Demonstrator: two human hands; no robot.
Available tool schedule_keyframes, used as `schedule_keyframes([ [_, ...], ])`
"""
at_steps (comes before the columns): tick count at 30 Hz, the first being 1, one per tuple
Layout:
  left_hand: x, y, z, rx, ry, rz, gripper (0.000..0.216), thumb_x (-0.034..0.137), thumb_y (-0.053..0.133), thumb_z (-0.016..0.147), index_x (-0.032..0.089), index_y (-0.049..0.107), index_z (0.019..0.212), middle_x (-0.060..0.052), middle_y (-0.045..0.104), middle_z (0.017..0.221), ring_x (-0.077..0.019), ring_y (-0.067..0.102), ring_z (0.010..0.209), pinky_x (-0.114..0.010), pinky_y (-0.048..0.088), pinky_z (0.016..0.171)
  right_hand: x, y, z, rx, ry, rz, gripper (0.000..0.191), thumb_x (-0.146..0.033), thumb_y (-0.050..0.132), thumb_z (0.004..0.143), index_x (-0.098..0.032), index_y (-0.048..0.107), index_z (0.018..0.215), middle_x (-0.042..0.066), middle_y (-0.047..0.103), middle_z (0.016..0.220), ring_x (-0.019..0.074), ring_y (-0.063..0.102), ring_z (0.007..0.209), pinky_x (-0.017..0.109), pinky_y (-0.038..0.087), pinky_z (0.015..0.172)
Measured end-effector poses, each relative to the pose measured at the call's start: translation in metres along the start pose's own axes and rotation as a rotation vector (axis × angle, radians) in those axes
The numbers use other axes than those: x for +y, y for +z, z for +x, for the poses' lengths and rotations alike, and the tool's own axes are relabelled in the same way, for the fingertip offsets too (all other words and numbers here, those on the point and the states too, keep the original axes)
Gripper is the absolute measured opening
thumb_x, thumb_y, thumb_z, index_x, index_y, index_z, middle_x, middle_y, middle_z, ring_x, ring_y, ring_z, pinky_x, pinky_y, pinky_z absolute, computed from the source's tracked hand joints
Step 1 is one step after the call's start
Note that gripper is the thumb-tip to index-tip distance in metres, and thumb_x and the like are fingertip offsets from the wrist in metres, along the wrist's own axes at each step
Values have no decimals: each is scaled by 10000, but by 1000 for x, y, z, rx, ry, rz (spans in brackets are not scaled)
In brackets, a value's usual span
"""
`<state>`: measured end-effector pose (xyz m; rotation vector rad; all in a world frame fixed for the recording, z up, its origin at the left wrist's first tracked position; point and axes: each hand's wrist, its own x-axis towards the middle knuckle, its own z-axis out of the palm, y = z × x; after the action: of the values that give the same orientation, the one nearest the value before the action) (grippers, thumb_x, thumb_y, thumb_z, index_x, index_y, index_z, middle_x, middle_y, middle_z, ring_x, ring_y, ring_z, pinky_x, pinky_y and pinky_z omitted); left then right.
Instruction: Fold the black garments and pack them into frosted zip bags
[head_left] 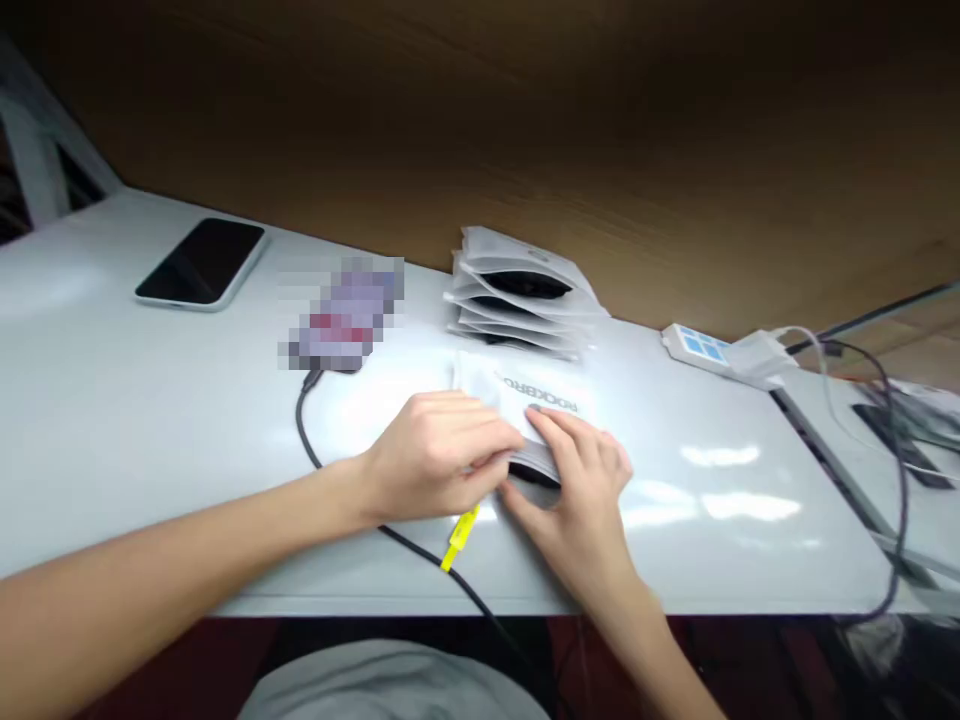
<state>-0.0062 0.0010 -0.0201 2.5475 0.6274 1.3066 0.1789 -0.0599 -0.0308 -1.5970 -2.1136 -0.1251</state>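
At frame centre, left hand (446, 450) pinches flat white lettered pouch (510, 400), right hand (581, 480) spread across it: likely edge-handling, next needs steadying.

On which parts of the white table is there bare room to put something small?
The left part of the white table is bare between the black-screened phone and the left forearm; so is the patch between the right hand and the power strip. The middle is crowded: left hand, pouch, pouch stack and black cable.
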Motion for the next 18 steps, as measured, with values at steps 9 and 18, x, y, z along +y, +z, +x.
schedule_keyframes([
  [9, 1, -2, -1, -3, 52, 14, 164, 80, 515, 823, 198, 616, 770, 30, 557, 543, -124, 488, 499, -269, 390, 525, 4, 15, 7, 70, 109, -1, 596, -105, 533, 730, -247, 509, 1308, 85, 610, 1108, 291, 503, 993, 420, 334, 820],
  [18, 4, -4, 1, -55, 9, 43, 197, 73, 489, 849, 172, 647, 786, 21, 575, 563, -125, 512, 524, -270, 391, 559, 16, 8, 6, 77, 30, -68, 497, -86, 562, 766, -270, 623, 1223, 69, 618, 1096, 268, 513, 957, 418, 351, 816],
])
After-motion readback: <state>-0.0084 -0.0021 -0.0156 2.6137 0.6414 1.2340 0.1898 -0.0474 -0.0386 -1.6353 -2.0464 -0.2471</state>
